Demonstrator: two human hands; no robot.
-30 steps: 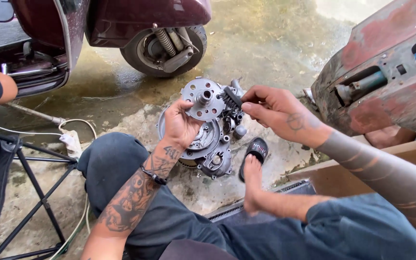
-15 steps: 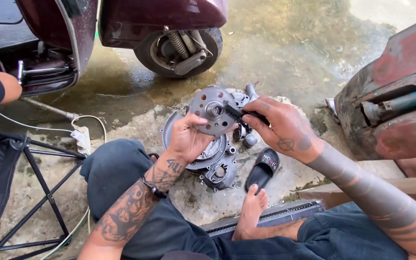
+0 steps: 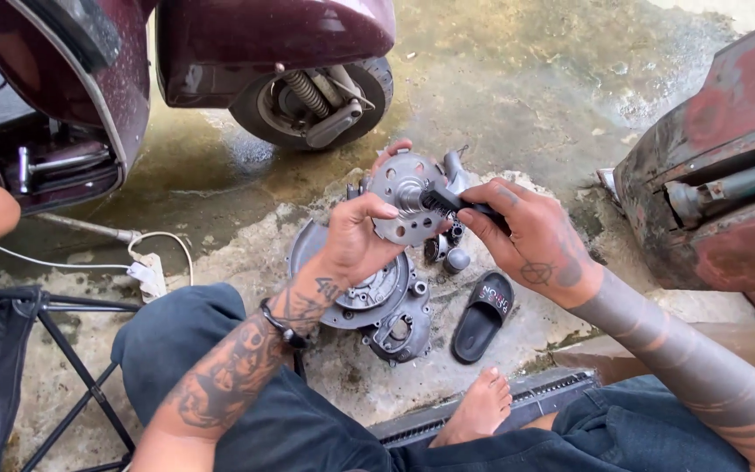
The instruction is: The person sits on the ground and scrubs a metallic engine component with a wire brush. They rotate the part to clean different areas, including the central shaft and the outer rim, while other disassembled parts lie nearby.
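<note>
Two tattooed hands work over a wet, stained concrete floor. The left hand [image 3: 356,238] grips a round grey metal plate [image 3: 399,205] by its lower edge, fingers curled and pressed on the rim; the plate is flat, dull and drilled with several small holes around a raised hub. The right hand [image 3: 526,236] pinches the dark handle of a small brush [image 3: 440,202] between thumb and fingers, its bristled tip touching the plate's hub. Plate and brush are held in the air just above a greasy cast-metal engine casing [image 3: 377,301] that lies on the floor, rounded at the top with bolt lugs lower down. A black slipper [image 3: 482,316] lies beside the casing, near a bare foot [image 3: 480,409]. A maroon scooter [image 3: 220,52] with a coil spring by its rear wheel stands behind.
</note>
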